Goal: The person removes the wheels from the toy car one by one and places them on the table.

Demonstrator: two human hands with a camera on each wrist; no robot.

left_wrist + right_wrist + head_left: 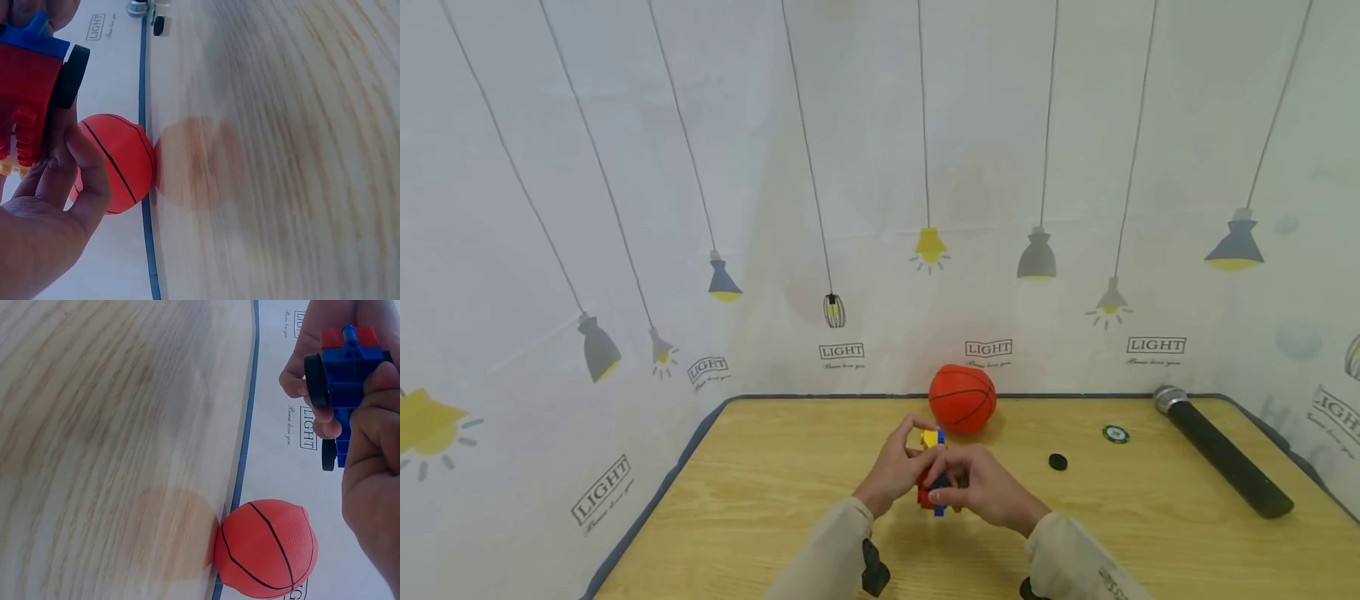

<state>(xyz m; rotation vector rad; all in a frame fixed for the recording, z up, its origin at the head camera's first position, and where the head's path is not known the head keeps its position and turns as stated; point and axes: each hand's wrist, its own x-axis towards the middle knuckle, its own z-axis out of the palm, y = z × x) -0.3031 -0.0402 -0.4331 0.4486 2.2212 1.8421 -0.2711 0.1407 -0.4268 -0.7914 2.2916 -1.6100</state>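
Observation:
Both hands hold a toy car point(922, 497) of red, blue and yellow building bricks over the table. In the head view my left hand point(887, 471) grips it from the left, with the thumb and fingers around its yellow end. My right hand point(988, 492) pinches it from the right at a black wheel, and the fingers hide much of its middle. The right wrist view shows the blue underside of the toy car point(347, 381), with black wheels point(317, 381) and a blue hitch at one end. Its red body point(25, 81) faces the left wrist camera.
A red toy basketball point(962, 398) sits behind the hands, near the wall. To the right lie a small black disc point(1057, 462), a green-and-white poker chip point(1116, 434) and a black microphone point(1225, 458). Lamp-print sheeting point(880, 167) surrounds the wooden table point(760, 467).

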